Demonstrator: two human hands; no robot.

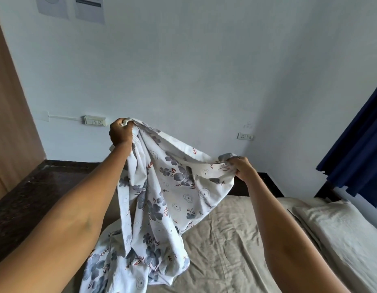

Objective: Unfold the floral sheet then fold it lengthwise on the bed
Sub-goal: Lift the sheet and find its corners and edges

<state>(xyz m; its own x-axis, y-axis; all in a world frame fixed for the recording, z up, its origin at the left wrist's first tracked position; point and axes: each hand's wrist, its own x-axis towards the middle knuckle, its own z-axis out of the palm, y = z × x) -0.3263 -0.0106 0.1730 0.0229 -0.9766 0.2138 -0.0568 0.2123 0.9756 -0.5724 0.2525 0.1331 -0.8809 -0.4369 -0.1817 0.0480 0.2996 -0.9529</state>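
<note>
We held the floral sheet (162,187) up over the bed (236,240), its lower part heaped on the near corner. Our left hand (120,133) gripped one bunched edge high, and our right hand (242,167) pinched another lower down. We judged the unfolding only half done; next we needed to spread our arms and shake it flat.

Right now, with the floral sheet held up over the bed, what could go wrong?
The left hand holds its bunch higher than the right hand, so the floral sheet may open crooked. Its lower part is crumpled on the bed near the left edge and could slide to the floor. Both grips hold bunched cloth, perhaps not true corners.
</note>
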